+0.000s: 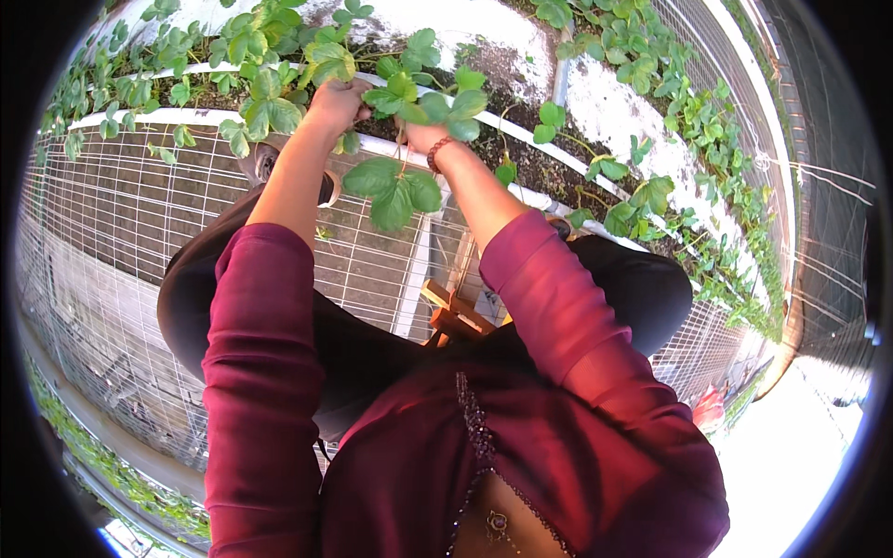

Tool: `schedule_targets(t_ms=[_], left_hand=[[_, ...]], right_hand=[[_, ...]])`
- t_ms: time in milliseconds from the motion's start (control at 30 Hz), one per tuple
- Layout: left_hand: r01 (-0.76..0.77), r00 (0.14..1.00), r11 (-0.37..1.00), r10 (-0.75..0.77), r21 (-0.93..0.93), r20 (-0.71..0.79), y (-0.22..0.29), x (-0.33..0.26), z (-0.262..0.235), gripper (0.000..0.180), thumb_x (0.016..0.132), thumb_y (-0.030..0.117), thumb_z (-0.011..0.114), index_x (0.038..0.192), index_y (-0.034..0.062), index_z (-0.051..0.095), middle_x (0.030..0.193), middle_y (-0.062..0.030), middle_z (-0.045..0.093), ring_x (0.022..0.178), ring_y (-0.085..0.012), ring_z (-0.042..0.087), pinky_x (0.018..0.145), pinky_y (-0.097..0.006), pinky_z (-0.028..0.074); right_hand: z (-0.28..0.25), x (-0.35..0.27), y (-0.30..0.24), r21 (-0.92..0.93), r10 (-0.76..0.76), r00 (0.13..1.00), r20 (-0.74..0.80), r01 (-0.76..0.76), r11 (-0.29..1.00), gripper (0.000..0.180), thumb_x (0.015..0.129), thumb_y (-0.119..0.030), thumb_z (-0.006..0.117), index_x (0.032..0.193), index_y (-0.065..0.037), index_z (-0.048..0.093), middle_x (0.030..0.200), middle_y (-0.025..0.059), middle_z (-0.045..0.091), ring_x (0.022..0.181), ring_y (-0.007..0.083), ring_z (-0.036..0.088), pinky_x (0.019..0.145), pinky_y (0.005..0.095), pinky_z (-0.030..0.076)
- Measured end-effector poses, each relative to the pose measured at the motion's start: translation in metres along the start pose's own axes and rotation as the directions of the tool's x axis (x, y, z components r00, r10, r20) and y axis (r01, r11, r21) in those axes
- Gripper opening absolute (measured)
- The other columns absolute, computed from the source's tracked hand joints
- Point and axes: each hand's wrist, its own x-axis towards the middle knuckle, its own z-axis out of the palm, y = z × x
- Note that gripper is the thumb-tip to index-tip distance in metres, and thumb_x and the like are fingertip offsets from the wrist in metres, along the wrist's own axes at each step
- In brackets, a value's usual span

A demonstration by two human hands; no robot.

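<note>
Both my arms reach forward into a strawberry plant (400,88) growing in a long trough of dark soil (535,153) with a white rim. My left hand (339,102) is at the soil under the leaves, its fingers curled inward; anything between them is hidden. Just right of it, my right hand (420,136), with a red bead bracelet (438,154) at the wrist, is partly covered by leaves, and its fingertips cannot be made out. A cluster of three large green leaves (393,192) hangs over the near rim beneath my right hand.
More strawberry plants (265,102) fill the trough to the left, and others (642,200) grow to the right. A grey pipe (562,70) meets the trough's far side. Below my arms lies white wire mesh (363,260), with an orange-brown wooden piece (456,312) between my knees.
</note>
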Motion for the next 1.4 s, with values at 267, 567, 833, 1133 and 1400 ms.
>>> schedule_targets(t_ms=[267,567,833,1133,1400], left_hand=[[-0.027,1.000,0.999,0.027,-0.025,0.012,-0.001,-0.001,0.005,0.016,0.092,0.023,0.059,0.099,0.0083,0.062,0.070,0.0015,0.060,0.053,-0.0044,0.052,0.041,-0.020,0.035],[-0.236,0.970,0.557,0.181,0.796,0.161,-0.005,-0.008,0.007,0.047,0.075,0.032,0.070,0.110,0.0012,0.062,0.094,-0.0160,0.069,0.086,-0.0291,0.067,0.079,-0.037,0.053],[-0.304,0.818,0.594,0.564,0.745,-0.116,-0.035,-0.011,0.035,0.034,0.071,0.035,0.073,0.099,0.0159,0.068,0.098,-0.0091,0.067,0.085,-0.0312,0.065,0.074,-0.041,0.051],[-0.427,0.829,0.612,0.559,-0.666,-0.017,-0.075,0.048,0.049,0.036,0.084,0.019,0.063,0.115,0.0028,0.056,0.102,-0.0117,0.064,0.073,-0.0188,0.065,0.058,-0.031,0.052],[-0.534,0.745,0.589,0.667,0.607,0.007,-0.066,0.021,0.013,0.026,0.071,0.022,0.075,0.085,0.0013,0.068,0.074,-0.0135,0.068,0.066,-0.0287,0.066,0.062,-0.038,0.050]], right_hand=[[-0.025,0.031,0.007,-0.548,-0.411,0.907,0.095,0.392,0.739,0.035,0.091,-0.036,0.045,0.103,-0.010,0.064,0.103,0.0127,0.067,0.092,0.0297,0.064,0.079,0.0400,0.051],[-0.028,0.008,0.003,-0.180,-0.070,0.970,0.232,0.114,0.977,0.040,0.092,-0.042,0.047,0.090,-0.005,0.063,0.073,0.0077,0.063,0.064,0.0198,0.058,0.059,0.0368,0.046],[-0.003,0.014,0.018,-0.297,-0.270,0.962,0.046,0.272,0.916,0.035,0.095,-0.035,0.039,0.108,-0.008,0.057,0.101,0.0128,0.064,0.092,0.0289,0.061,0.080,0.0432,0.048],[0.001,0.057,0.080,-0.489,-0.282,0.959,0.034,0.262,0.832,0.042,0.090,-0.038,0.041,0.115,-0.013,0.062,0.116,0.0129,0.063,0.107,0.0283,0.060,0.092,0.0384,0.047],[-0.028,0.004,0.038,-0.280,-0.606,0.778,-0.166,0.553,0.785,0.023,0.077,-0.025,0.065,0.091,-0.008,0.062,0.091,0.0155,0.066,0.082,0.0345,0.065,0.070,0.0414,0.053]])
